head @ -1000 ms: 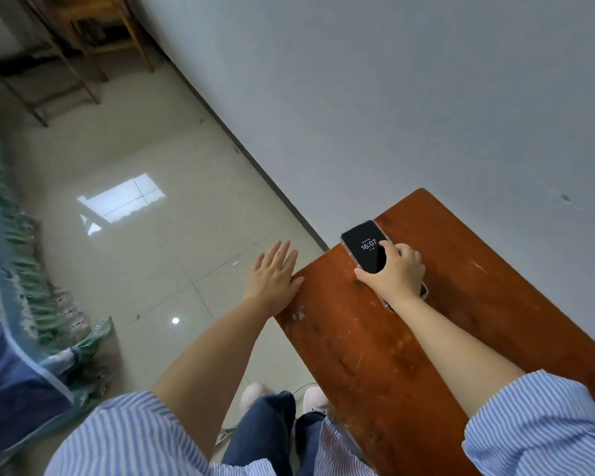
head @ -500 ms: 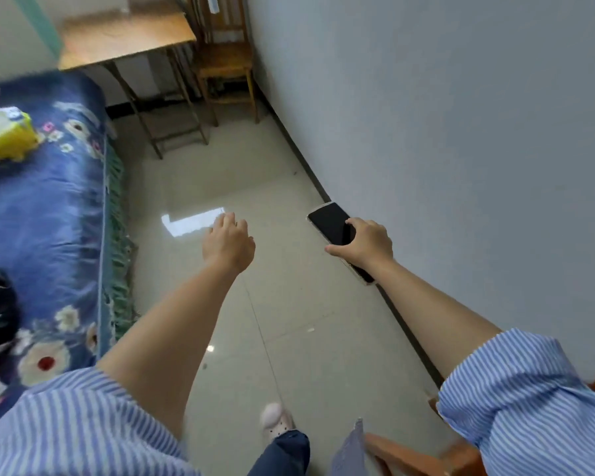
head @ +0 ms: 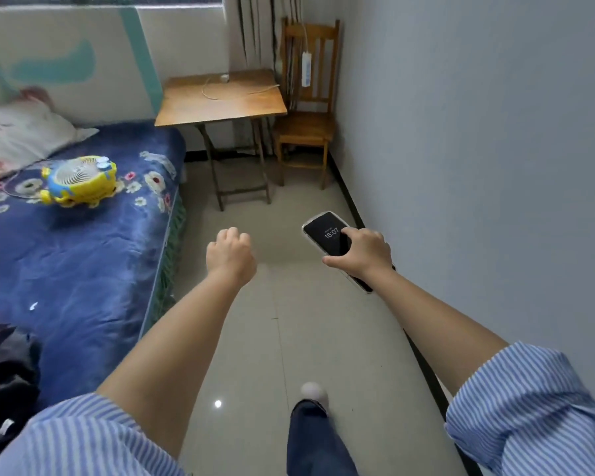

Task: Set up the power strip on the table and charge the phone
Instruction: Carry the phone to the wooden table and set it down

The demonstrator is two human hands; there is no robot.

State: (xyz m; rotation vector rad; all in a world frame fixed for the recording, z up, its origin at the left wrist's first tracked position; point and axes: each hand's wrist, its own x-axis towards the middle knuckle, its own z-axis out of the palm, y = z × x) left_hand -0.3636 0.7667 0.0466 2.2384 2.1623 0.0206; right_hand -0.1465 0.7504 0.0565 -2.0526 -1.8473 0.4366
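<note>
My right hand (head: 363, 252) grips a black phone (head: 327, 233) in a clear case, screen up and lit with the time 16:07, held over the floor near the right wall. My left hand (head: 232, 257) is curled into a loose fist with nothing in it, to the left of the phone. Far ahead a white power strip (head: 307, 69) hangs down the backrest of a wooden chair (head: 306, 128). Beside the chair stands a small wooden folding table (head: 186, 109) with a white charging cable (head: 217, 92) and a small white plug lying on its top.
A bed with a blue flowered cover (head: 83, 255) fills the left side, carrying a yellow and blue fan (head: 79, 180) and a pillow (head: 18, 135). Dark clothes (head: 4, 365) lie at the bed's near end. The grey wall (head: 478, 149) runs along the right of the tiled floor aisle.
My view has swung from the brown table to the room ahead. The phone was lifted off that table in my right hand, and its screen is lit again. My left hand closed into a fist.
</note>
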